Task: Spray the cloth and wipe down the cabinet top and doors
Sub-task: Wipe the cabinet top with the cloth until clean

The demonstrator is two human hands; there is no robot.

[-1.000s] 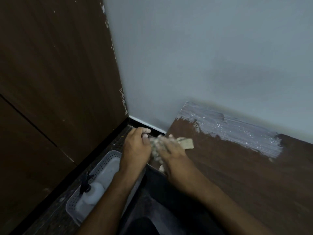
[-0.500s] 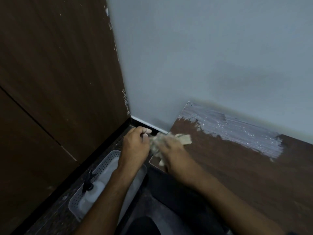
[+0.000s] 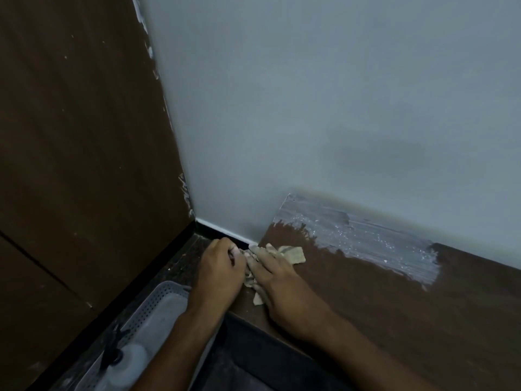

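Head view: both hands close together at the cabinet top's (image 3: pixel 366 311) left corner, same as a moment ago. Left hand (image 3: pixel 218 273) curled, pinching the cloth (image 3: pixel 291 253). Right hand (image 3: pixel 275 280) flat, pressing it down. Barely moved. Probably bunching before wiping. Spray bottle (image 3: pixel 127 359) down in the basket (image 3: pixel 158 300).
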